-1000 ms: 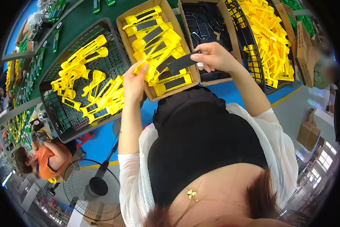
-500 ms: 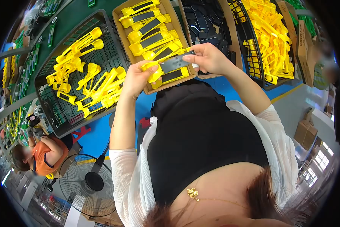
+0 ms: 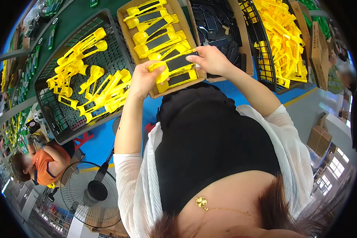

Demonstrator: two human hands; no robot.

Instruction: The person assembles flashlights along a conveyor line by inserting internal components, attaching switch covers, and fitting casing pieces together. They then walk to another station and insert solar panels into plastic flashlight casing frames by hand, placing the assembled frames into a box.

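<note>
Yellow frame (image 3: 161, 73), black plate (image 3: 179, 62)

Held frame (image 3: 161, 73): smooth plastic, lightly glossy
Held strip (image 3: 178, 62): smooth and matt, apparently plastic
Carton of frames (image 3: 183, 23): plain matt cardboard
Loose black pieces (image 3: 214, 22): smooth, plastic-looking, with a sheen in spots
Left crate (image 3: 117, 52): moulded plastic mesh, dull
Yellow heap (image 3: 283, 43): glossy plastic
Table (image 3: 77, 16): smooth, matt; material unclear
White sleeves (image 3: 127, 170): thin, crinkled cloth
Black top (image 3: 218, 135): matt, soft-looking cloth
Pendant (image 3: 201, 202): polished, gold-toned metal
Fan guard (image 3: 78, 194): thin wire, apparently metal
Floor (image 3: 103, 144): smooth, with a faint sheen
</note>
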